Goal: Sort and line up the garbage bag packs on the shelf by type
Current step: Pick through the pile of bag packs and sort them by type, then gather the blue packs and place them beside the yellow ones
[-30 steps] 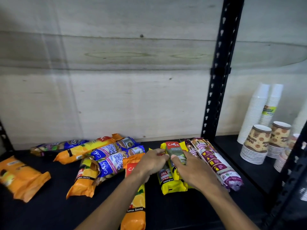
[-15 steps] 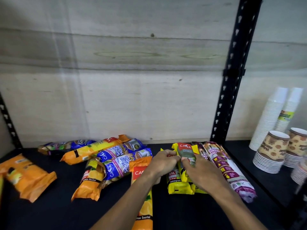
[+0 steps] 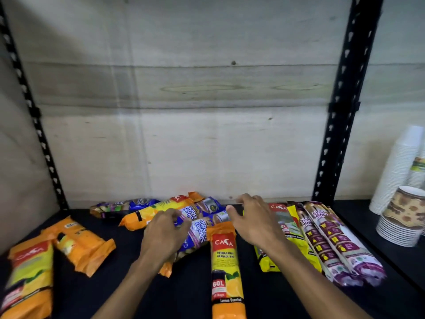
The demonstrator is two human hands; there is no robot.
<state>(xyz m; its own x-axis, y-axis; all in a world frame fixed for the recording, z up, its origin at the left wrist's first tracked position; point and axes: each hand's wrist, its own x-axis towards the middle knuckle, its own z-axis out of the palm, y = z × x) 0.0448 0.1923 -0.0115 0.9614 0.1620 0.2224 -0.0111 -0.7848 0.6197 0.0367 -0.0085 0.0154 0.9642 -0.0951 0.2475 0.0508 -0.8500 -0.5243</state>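
Head view: on the black shelf (image 3: 188, 293) the left hand (image 3: 164, 236) lies on the blue packs (image 3: 200, 229) in the middle, its fingers curled over them; whether it really grips one I cannot tell. The right hand (image 3: 253, 223) hovers with spread fingers, holding nothing, between the blue packs and the yellow packs (image 3: 296, 240). Just below it lies one orange pack (image 3: 226, 270), pointing to the front edge. The purple drawstring packs (image 3: 333, 242) lie side by side at the far right of the yellow ones. More orange packs (image 3: 80, 245) lie well apart at the left.
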